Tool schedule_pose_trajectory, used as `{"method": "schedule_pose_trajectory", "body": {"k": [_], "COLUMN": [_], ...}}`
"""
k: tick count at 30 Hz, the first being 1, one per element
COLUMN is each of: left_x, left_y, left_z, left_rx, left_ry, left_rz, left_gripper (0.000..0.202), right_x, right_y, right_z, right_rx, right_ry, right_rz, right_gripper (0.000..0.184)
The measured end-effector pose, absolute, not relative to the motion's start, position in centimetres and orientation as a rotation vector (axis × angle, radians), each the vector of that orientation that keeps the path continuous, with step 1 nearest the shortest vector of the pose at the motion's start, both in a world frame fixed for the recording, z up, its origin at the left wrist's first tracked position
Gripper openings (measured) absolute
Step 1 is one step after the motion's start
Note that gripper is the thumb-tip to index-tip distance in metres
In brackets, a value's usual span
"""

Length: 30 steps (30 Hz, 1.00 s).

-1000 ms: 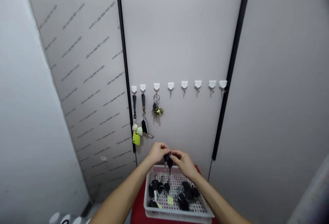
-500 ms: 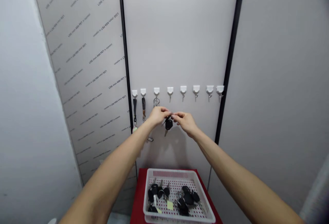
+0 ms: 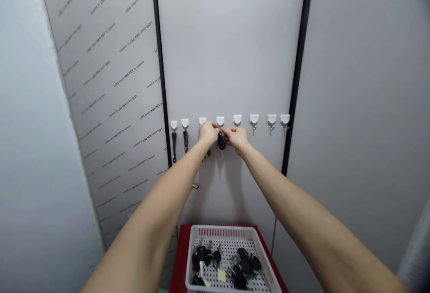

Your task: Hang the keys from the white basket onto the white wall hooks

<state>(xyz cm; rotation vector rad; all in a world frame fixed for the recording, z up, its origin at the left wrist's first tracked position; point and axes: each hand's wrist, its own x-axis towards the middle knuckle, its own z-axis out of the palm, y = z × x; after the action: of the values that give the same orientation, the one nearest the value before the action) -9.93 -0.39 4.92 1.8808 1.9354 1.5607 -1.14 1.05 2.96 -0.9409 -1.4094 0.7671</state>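
A key with a black head (image 3: 221, 141) hangs between my two hands, just under a white wall hook (image 3: 220, 121). My left hand (image 3: 208, 133) is closed in a pinch at the top of the key, partly covering the neighbouring hook. My right hand (image 3: 237, 138) pinches the same spot from the other side. Fingertips hide the key's ring, so I cannot tell whether it touches the hook. A yellowish item (image 3: 208, 154) shows below my left wrist. Two dark straps, a plain one (image 3: 174, 146) and a braided one (image 3: 186, 140), hang from the hooks further left.
Several white hooks, one of them (image 3: 272, 120) to the right, run in a row across the panel. Below stands a white plastic basket (image 3: 227, 231) holding several black-headed keys (image 3: 246, 264) and a yellow paper piece (image 3: 221, 275). It rests on a red surface (image 3: 179, 257).
Both hands have moved up with the key, from below the row of hooks to the level of the hook. The view has shifted slightly.
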Motion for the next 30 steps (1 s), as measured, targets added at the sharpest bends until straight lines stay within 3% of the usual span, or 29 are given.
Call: {"method": "schedule_pose_trajectory", "body": {"k": [5,9,17,20,30], "left_x": [-9.9,-10.9,-13.4,-13.6,-12.8], "left_y": [-1.6,-3.3,-8.9,-10.8,-11.8], "left_z": [3.9,0.2,-17.2,-21.3,-23.2], "left_rx": [1.978,2.098,2.056,2.123,2.274], "left_ry": [2.002,1.874,1.899,2.003,2.017], "left_rz": [1.525,1.459,0.762,0.524,0.29], "left_gripper": [0.023,0.023,0.022,0.021,0.015], "right_x": [-0.9,-0.2,0.4,0.7,0.4], "right_y": [2.0,1.7,-4.8,-6.9,-7.2], "right_z": [2.1,-0.6,-18.2,-23.0,-24.6], "right_rx": [-0.993,-0.988,-1.111,-1.189,-1.189], "right_ry": [-1.414,-1.39,-2.01,-2.217,-2.528], "right_rz": [0.744,0.672,0.921,0.863,0.528], "right_gripper": [0.012,0.018,0.017,0.019,0.016]}}
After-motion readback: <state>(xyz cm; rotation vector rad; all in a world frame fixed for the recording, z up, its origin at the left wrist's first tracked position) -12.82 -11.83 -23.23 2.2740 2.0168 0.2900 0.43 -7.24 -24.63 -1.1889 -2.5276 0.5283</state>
